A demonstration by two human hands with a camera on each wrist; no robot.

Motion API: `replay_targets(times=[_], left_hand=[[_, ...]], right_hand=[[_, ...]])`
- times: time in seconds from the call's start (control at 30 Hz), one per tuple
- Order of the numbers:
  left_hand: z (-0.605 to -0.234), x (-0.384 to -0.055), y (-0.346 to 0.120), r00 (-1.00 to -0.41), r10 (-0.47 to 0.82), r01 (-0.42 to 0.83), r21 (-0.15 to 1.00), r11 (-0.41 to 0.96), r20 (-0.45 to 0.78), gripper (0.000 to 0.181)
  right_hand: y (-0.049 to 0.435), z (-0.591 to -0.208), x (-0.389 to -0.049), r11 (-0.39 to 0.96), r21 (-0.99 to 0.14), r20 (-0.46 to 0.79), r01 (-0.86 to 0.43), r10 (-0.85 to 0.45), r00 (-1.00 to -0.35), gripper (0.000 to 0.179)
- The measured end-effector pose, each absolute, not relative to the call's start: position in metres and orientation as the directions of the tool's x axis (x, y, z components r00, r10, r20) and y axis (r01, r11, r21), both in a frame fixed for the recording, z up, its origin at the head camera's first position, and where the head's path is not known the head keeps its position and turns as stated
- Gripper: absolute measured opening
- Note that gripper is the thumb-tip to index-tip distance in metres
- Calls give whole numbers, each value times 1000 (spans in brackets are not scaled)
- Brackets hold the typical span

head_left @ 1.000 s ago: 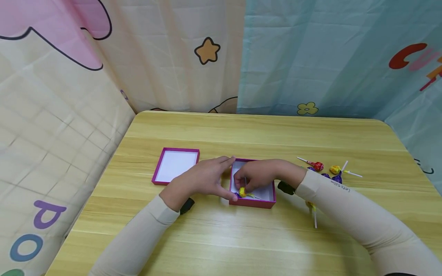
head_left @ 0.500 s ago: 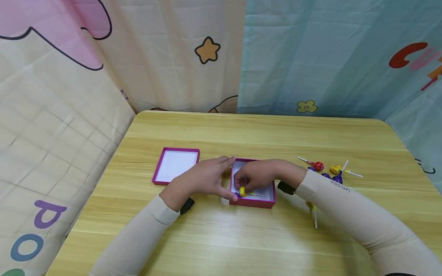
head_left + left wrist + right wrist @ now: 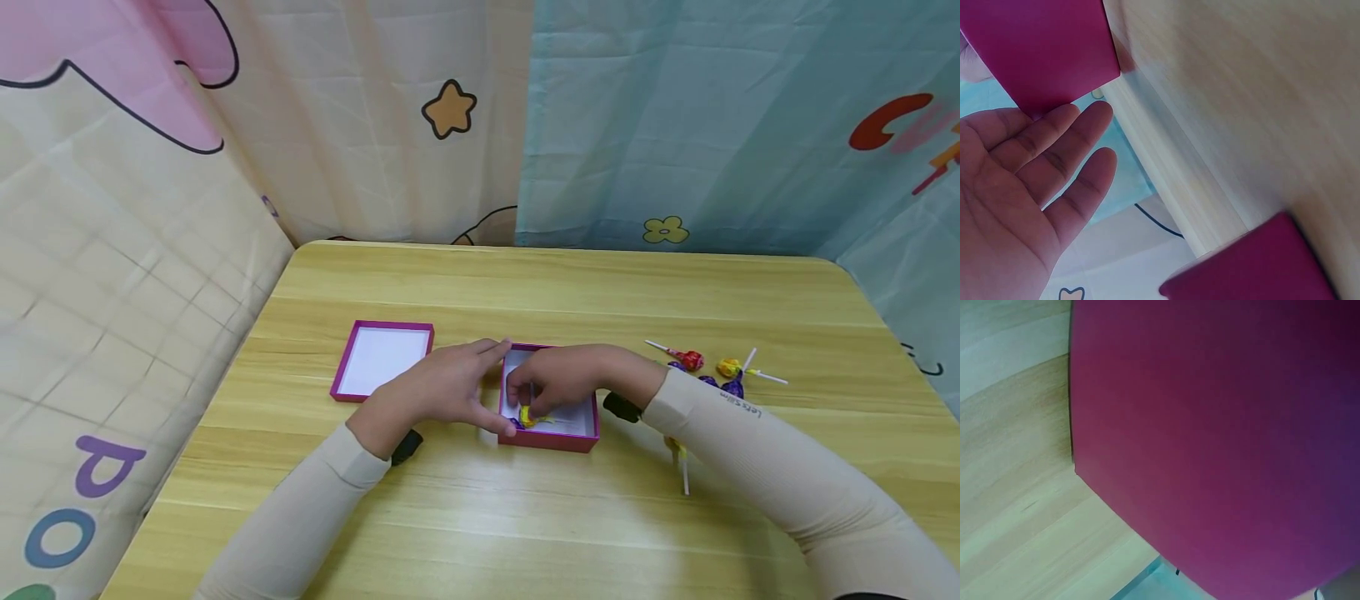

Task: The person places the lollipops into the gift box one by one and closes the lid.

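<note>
A magenta box [image 3: 551,443] with a white inside stands in the middle of the table. My left hand [image 3: 453,383] rests at its left side, thumb by the near corner and fingers extended toward the far one. In the left wrist view, straight fingertips meet the box wall [image 3: 1054,50]. My right hand [image 3: 558,379] reaches down into the box with bent fingers, pinching a yellow lollipop [image 3: 527,417] near its floor. A purple lollipop [image 3: 514,423] shows beside it in the near left corner. Only the box's outer wall [image 3: 1210,437] fills the right wrist view, hiding the right fingers.
Left of the box lies its matching lid [image 3: 390,362], white inside up. On the right are several lollipops, among them a red one [image 3: 690,360], a yellow one [image 3: 727,368] and a purple one [image 3: 733,387]. Another yellow lollipop [image 3: 675,447] lies partly under the right sleeve.
The yellow lollipop in the box has turned slightly under the right fingers. The left hand, box and lid keep their places.
</note>
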State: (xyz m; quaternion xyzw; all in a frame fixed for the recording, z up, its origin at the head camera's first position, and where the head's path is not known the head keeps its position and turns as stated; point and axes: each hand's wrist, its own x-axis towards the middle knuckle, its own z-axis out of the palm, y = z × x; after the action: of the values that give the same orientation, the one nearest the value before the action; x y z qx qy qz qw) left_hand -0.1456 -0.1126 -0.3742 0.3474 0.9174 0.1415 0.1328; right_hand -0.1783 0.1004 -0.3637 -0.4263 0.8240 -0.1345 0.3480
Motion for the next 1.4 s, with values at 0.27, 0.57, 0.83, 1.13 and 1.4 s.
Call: replay_targets(times=[0.27, 0.57, 0.83, 1.13, 1.4], left_hand=[[-374, -146, -113, -728, 668, 594, 345, 726, -153, 120], [-373, -145, -112, -735, 660, 587, 342, 734, -156, 122], [-375, -146, -112, -743, 651, 581, 335, 742, -154, 123], [-376, -147, -110, -733, 661, 589, 336, 735, -162, 123], [-376, -146, -113, -732, 664, 598, 325, 733, -151, 123]], right_hand=[[108, -361, -179, 599, -529, -431, -601, -800, -418, 13], [123, -346, -178, 600, -562, -387, -569, -799, -460, 13], [141, -335, -174, 595, -574, -342, -563, -798, -495, 15], [180, -321, -157, 579, -603, -242, -549, -788, -566, 14], [213, -317, -140, 607, -607, -206, -513, -744, -635, 18]])
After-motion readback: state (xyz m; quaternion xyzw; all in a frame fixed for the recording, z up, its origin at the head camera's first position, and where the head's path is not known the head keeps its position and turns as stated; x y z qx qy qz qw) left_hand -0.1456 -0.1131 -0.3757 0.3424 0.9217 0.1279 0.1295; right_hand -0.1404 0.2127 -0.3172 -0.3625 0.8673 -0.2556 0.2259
